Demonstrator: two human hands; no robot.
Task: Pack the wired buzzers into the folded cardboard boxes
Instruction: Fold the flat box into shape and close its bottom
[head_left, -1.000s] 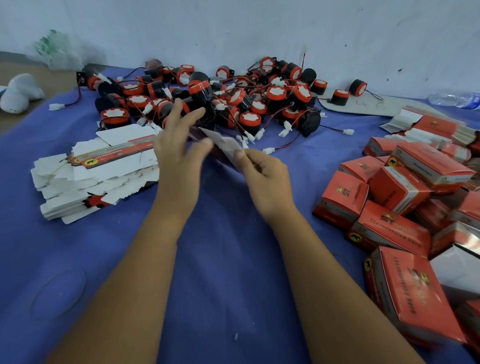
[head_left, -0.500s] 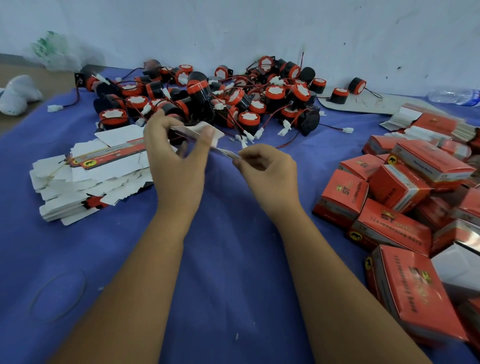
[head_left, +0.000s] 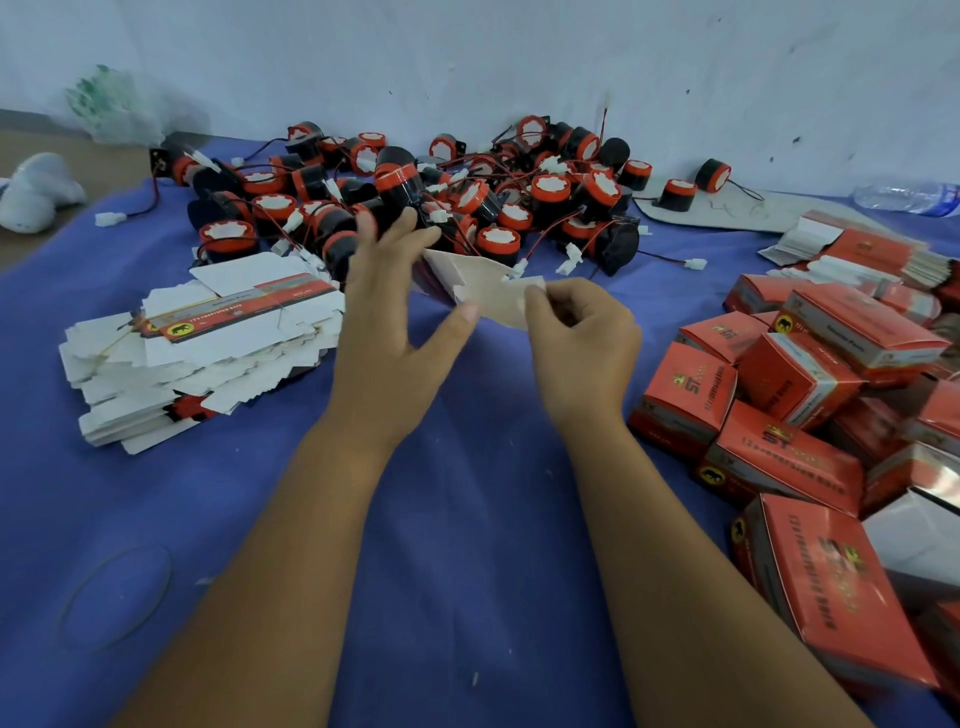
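Starting at the left, there's a stack of flat unfolded cartons (head_left: 202, 343) on the blue cloth (head_left: 467, 545). The left hand (head_left: 395, 332) has its fingers spread and fairly straight against one edge of the box blank (head_left: 478, 291), while the right hand (head_left: 576, 343) pinches its other end. The blank's long axis runs left to right between them. The pile of wired buzzers (head_left: 467, 202) lies straight ahead, just beyond the blank, slightly nearer the left hand I'd say. Finished red boxes (head_left: 779, 415) sit on the right.
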